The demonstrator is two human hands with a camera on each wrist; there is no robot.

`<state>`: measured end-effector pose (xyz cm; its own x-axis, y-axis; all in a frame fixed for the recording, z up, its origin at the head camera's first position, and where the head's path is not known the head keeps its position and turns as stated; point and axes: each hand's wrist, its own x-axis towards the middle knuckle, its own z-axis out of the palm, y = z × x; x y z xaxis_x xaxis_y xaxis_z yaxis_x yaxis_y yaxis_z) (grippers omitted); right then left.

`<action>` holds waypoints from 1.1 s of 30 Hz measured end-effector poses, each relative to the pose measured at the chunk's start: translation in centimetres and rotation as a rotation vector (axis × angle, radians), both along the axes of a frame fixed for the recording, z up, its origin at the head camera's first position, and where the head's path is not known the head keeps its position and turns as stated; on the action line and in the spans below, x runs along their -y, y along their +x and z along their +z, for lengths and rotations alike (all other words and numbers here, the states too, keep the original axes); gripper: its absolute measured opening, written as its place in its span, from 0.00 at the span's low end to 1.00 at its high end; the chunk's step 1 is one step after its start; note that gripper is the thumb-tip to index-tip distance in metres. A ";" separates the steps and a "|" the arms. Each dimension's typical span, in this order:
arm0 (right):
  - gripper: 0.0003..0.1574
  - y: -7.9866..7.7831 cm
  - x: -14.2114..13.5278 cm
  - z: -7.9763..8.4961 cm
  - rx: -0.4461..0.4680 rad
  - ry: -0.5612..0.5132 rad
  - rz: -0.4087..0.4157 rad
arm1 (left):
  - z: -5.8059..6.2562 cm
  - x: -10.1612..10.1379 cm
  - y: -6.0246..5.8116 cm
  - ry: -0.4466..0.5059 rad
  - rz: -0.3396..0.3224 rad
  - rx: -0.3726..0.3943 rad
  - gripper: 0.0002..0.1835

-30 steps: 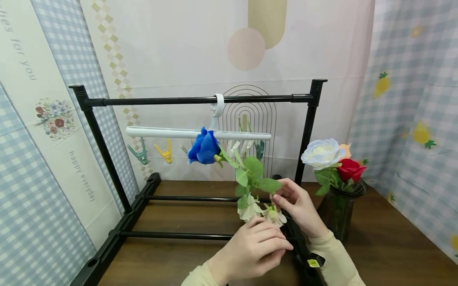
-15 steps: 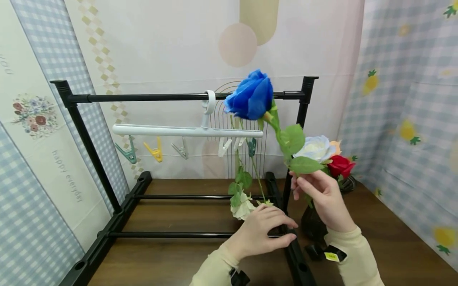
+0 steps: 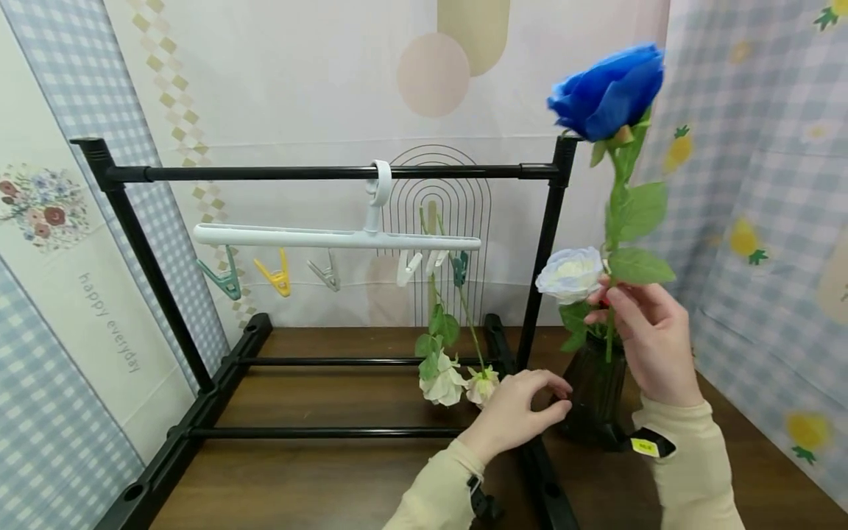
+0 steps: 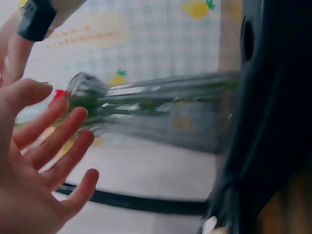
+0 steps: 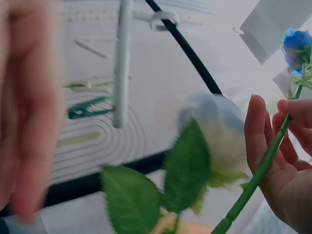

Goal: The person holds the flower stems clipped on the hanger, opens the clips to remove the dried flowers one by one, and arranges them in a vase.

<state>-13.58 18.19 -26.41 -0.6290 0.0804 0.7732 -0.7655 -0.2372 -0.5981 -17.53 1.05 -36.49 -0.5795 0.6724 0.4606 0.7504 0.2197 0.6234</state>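
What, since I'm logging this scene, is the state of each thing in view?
Blue rose: head up, held
Right hand: holding the blue rose
Left hand: holding nothing
Vase: upright
White rose: in the vase
Hanger: hung on the rack
Rack: standing
Pale flowers: hanging heads down
Yellow clip: hanging, holding nothing
Gray clip: hanging, holding nothing

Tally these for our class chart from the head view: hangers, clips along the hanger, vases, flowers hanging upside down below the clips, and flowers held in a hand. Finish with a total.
Hanger: 1
Clips: 6
Vase: 1
Hanging flowers: 2
Blue flower held in the right hand: 1
Total: 11
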 end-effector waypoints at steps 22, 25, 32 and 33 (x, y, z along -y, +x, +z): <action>0.17 -1.3 -3.4 -0.2 0.018 -0.279 -0.077 | -1.0 -7.6 -1.1 0.077 0.250 0.399 0.48; 0.16 -1.2 -3.6 -0.7 0.084 -0.287 -0.161 | -1.1 -8.2 -1.0 0.052 0.256 0.407 0.48; 0.14 -0.4 -4.4 -1.2 0.285 -0.080 -0.489 | -1.3 -9.2 -0.9 0.052 0.275 0.428 0.47; 0.14 -0.3 -4.6 -1.2 0.319 -0.037 -0.549 | -1.4 -9.3 -0.9 0.059 0.278 0.424 0.46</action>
